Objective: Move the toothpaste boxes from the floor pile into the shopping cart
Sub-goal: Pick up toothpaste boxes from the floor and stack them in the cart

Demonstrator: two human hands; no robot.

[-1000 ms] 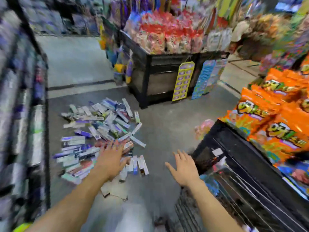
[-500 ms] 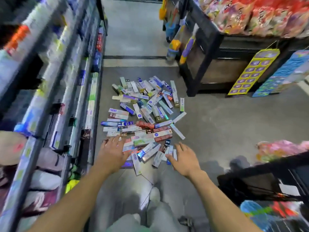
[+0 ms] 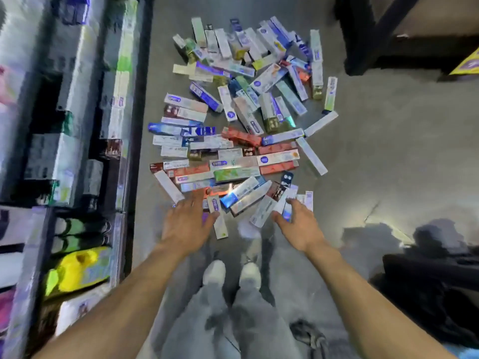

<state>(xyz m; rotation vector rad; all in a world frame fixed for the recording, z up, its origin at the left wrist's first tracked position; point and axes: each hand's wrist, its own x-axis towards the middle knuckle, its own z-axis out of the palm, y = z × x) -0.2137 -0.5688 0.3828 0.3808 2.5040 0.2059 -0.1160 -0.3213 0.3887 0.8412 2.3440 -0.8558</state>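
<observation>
A pile of toothpaste boxes [image 3: 246, 120] in white, blue, red and green lies scattered on the grey floor ahead of me. My left hand [image 3: 185, 224] reaches down over the pile's near left edge, fingers straight and spread, fingertips touching the boxes there. My right hand [image 3: 298, 224] is at the near right edge, with thumb and fingers on either side of a white-and-blue box [image 3: 286, 212]; no firm grip shows. The shopping cart [image 3: 427, 288] appears only as a dark blurred shape at the lower right.
Store shelves [image 3: 77, 151] stocked with boxed goods run along the left, close to the pile. A black display stand [image 3: 363, 42] stands at the top right. My legs and white shoes [image 3: 230, 275] are just behind the pile. Bare grey floor [image 3: 388, 151] lies to the right.
My view has tilted down and closer to the pile. Both hands have dropped forward onto its near edge; the right hand now has a box between thumb and fingers.
</observation>
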